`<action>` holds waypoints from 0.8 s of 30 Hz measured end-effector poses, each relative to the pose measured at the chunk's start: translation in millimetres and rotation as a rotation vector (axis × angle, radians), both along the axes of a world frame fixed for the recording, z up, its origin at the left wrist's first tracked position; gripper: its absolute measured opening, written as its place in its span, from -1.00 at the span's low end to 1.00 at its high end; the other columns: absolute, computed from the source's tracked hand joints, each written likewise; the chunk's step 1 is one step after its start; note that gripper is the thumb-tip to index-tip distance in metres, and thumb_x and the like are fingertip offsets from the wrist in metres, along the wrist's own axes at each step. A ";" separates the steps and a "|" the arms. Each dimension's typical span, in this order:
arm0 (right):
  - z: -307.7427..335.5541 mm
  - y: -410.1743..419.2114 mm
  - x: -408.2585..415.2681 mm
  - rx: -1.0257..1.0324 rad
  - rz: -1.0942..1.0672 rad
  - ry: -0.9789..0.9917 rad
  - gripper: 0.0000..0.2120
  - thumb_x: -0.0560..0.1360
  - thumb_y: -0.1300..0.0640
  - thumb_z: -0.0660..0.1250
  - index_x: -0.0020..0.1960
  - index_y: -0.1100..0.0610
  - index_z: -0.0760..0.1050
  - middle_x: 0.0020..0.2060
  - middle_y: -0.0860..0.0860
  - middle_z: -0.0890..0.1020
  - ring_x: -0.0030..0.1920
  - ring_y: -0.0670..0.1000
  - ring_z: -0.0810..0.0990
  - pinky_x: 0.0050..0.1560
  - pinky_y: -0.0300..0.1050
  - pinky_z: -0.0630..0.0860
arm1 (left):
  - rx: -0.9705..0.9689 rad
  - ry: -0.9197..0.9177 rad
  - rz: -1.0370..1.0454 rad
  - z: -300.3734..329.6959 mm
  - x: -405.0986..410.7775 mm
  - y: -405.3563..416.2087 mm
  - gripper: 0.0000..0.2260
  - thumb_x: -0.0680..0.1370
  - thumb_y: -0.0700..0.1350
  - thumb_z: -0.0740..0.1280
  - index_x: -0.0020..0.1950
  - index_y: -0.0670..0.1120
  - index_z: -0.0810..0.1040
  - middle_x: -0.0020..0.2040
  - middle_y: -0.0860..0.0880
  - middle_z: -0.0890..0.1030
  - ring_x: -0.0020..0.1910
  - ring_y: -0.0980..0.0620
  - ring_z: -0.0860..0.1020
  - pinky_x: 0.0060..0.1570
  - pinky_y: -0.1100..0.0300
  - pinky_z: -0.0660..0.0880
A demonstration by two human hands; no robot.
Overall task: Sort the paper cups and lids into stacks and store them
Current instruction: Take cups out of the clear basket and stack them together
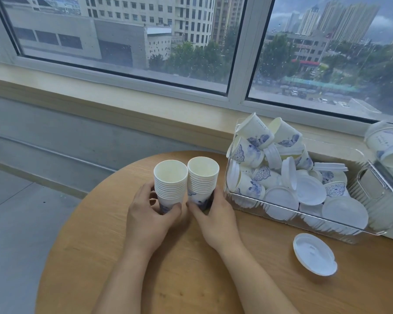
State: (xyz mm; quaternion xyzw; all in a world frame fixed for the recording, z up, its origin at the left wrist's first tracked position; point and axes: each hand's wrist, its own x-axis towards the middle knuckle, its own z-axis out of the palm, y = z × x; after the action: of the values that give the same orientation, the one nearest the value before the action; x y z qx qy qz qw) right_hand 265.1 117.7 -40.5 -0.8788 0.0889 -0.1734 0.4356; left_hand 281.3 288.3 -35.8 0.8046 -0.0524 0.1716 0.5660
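2 paper cup stacks, left stack [169, 188] and right stack [202, 182], near bench [77, 234] far edge, left hand [150, 214] and right hand [216, 214] each gripping 1. Clear bin [327, 220] at right edge holds maybe half the loose cups and lids; 1 lid [314, 254] on bench. Storing undone.

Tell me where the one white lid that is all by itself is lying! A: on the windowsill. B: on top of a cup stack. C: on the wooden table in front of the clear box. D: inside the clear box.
C: the lone white lid lies flat on the round wooden table, outside the clear plastic bin.
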 end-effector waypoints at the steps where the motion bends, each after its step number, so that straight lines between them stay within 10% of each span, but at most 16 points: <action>1: -0.4 -1.2 -3.4 0.007 -0.008 -0.007 -0.59 0.42 -0.17 0.53 0.12 -0.06 0.44 -0.07 -0.11 0.67 -0.04 -0.01 0.65 -0.01 0.01 0.58 | 0.000 0.004 -0.011 0.9 -1.4 -0.3 -0.49 0.34 -0.14 0.65 0.20 0.13 0.57 0.08 0.15 0.65 0.04 0.16 0.63 0.00 0.15 0.63; 10: 8.0 -15.4 -21.6 -0.284 -0.174 0.011 -0.48 0.35 -0.45 0.41 0.09 -0.09 0.55 -0.11 -0.14 0.72 -0.04 -0.04 0.69 -0.05 -0.05 0.58 | 0.052 0.049 -0.158 6.5 -7.8 -3.0 -0.54 0.26 0.16 0.49 0.13 0.11 0.59 0.04 0.10 0.68 -0.01 0.16 0.66 0.00 0.15 0.63; 24: 10.9 -17.5 -22.7 -0.341 -0.182 0.058 -0.47 0.40 -0.46 0.39 0.21 -0.17 0.50 0.01 -0.22 0.72 0.06 -0.05 0.68 -0.02 -0.07 0.53 | 0.083 0.060 -0.092 3.2 -3.0 -5.1 -0.61 0.28 0.03 0.51 0.09 0.07 0.57 -0.01 0.06 0.66 -0.06 0.07 0.64 -0.04 0.05 0.62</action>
State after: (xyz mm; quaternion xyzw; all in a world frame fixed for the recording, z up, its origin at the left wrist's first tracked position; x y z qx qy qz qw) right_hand 242.3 100.2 -29.6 -0.9329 0.1499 -0.1992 0.2601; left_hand 278.3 283.2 -32.6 0.8290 -0.0794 0.1187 0.5407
